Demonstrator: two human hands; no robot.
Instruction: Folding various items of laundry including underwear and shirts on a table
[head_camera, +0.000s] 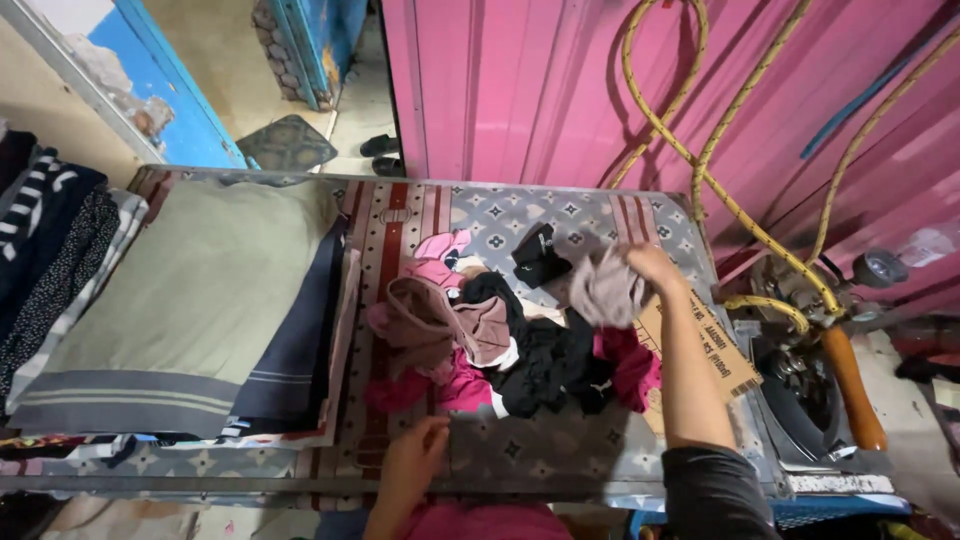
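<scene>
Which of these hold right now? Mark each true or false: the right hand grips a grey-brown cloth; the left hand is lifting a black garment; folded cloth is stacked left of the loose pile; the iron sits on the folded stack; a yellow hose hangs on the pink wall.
1. The right hand grips a grey-brown cloth. True.
2. The left hand is lifting a black garment. False: it holds nothing and rests at the near edge of the patterned table cover.
3. A folded stack lies left of the loose clothes pile. True.
4. The iron sits on the folded stack. False: it stands off the table's right end.
5. A yellow hose hangs against the pink wall. True.
</scene>
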